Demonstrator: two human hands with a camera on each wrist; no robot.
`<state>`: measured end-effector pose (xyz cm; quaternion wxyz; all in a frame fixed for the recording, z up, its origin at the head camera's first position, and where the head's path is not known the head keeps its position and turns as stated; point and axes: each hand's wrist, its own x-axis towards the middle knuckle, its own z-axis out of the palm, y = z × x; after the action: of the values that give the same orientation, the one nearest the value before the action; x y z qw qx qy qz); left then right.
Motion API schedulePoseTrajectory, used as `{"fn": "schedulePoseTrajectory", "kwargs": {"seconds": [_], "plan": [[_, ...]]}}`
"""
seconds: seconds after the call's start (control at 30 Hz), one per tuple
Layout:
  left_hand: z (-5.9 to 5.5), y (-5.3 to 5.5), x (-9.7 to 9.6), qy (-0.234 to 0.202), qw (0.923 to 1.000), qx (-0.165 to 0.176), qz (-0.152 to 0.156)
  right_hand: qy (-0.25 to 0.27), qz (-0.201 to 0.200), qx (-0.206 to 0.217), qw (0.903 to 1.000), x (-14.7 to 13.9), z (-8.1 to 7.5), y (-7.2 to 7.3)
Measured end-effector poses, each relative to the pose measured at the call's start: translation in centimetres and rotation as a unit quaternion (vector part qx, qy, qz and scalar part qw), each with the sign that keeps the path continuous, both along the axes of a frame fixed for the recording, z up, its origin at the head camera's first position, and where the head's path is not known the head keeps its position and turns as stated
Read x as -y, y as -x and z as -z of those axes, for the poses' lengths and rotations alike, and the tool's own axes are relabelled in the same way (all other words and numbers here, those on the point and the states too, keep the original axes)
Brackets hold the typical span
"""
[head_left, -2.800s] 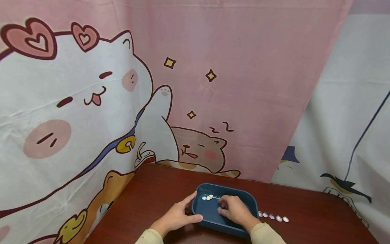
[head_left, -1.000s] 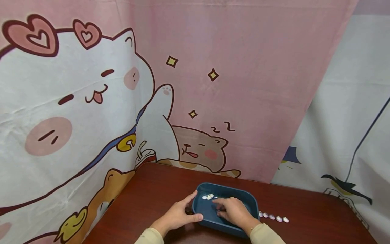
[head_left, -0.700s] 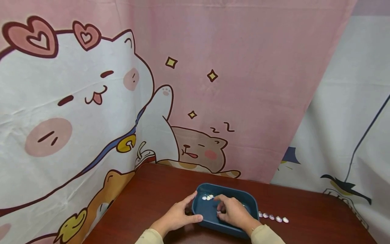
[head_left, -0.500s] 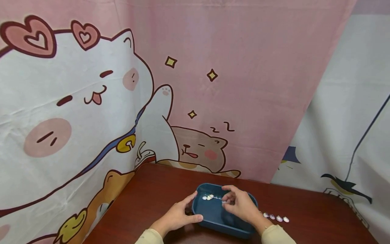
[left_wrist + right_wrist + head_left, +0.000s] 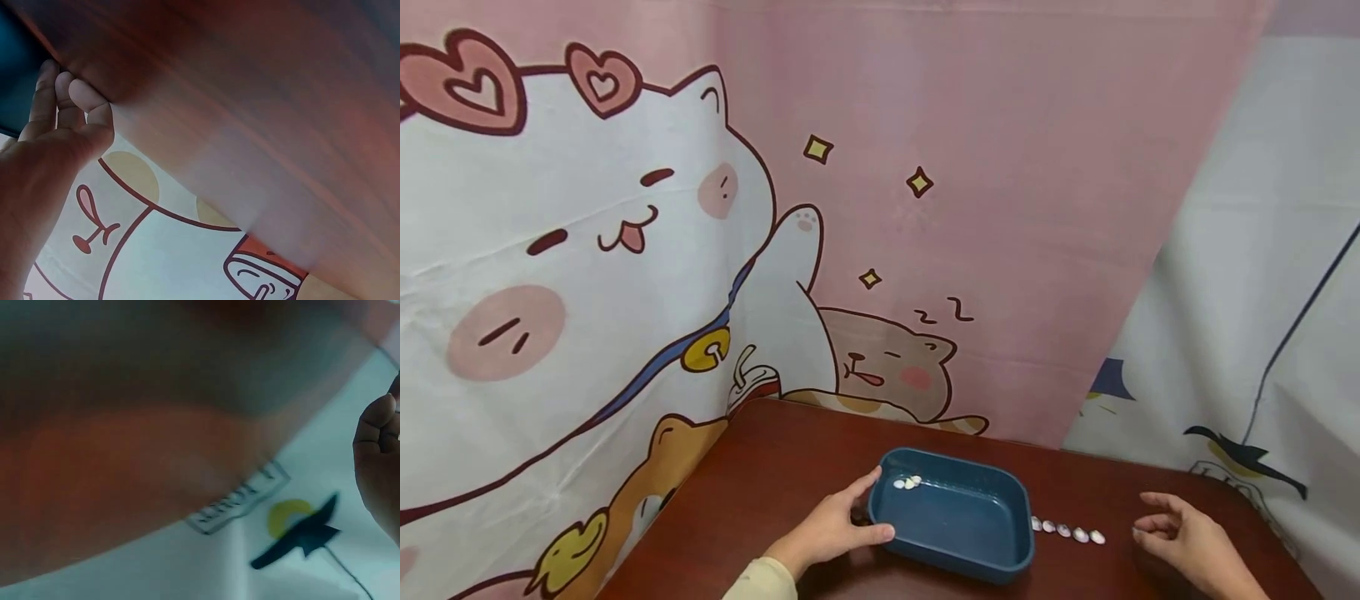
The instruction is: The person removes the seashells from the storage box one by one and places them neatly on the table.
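Note:
A dark blue rectangular tray (image 5: pixel 955 557) stands on the table, with a few small white shells (image 5: pixel 910 482) grouped at its far left inside corner. My left hand (image 5: pixel 829 527) holds the tray at its left end, thumb by the front corner and fingers along the side; the left wrist view has those fingers (image 5: pixel 44 103) bent against it. Out to the right, above the table, my right hand (image 5: pixel 1187 542) pinches a small whitish shell, barely visible between thumb and fingertips. Between tray and right hand lies a row of several purple-white shells (image 5: pixel 1080 535). The right wrist view is blurred and catches only part of that hand (image 5: pixel 378 450).
The reddish-brown wooden table (image 5: pixel 805 450) reaches back to a cartoon-printed cloth (image 5: pixel 1000 208) hanging behind it and at the left. A whitish cloth (image 5: pixel 1262 333) with a bird print hangs at the right.
The right hand was inside the tray, picked up a shell, lifted it out and carried it right, past the row. The left hand stays on the tray.

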<state>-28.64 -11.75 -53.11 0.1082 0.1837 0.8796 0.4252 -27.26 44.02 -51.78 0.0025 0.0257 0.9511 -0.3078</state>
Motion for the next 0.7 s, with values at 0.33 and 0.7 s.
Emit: {"fn": "schedulePoseTrajectory", "kwargs": {"seconds": [0.33,0.7], "plan": [[-0.1,-0.2,-0.3,0.011,0.9997,-0.017,0.015,0.019,-0.024,0.038,0.9988,0.0,3.0,0.6],[-1.4,-0.1,1.4,0.048,0.9958,-0.076,0.019,0.021,-0.037,0.030,0.9986,0.3,2.8,1.0]]}}
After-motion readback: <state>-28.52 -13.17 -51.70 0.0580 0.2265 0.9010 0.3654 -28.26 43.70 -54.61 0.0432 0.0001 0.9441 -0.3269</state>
